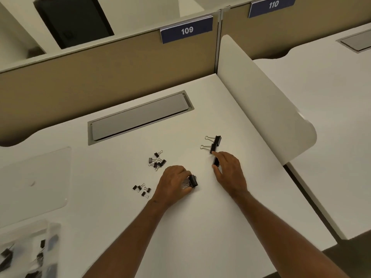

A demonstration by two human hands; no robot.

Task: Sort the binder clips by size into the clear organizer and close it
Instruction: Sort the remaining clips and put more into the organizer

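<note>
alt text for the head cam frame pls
Two bare hands sort black binder clips on a white desk: the left hand grips a large clip, the right hand touches another. Small clips lie loose; the clear organizer sits lower left.

An office; tan cubicle partitions (112, 65) carry numbered signs (186, 30) above white desks (180, 227).

Your left hand (174, 182) has its grip closed around a large black binder clip (193, 180) down on the white counter (200, 227). Your right hand (228, 171) pinches another large black clip (215, 161) between thumb and fingers, right below two big black clips with wire handles (215, 143). Two piles of small black clips (157, 161) (141, 190) sit left of your hands. The clear plastic organizer (28, 251) is blurry at bottom left, with dark clips inside.
</note>
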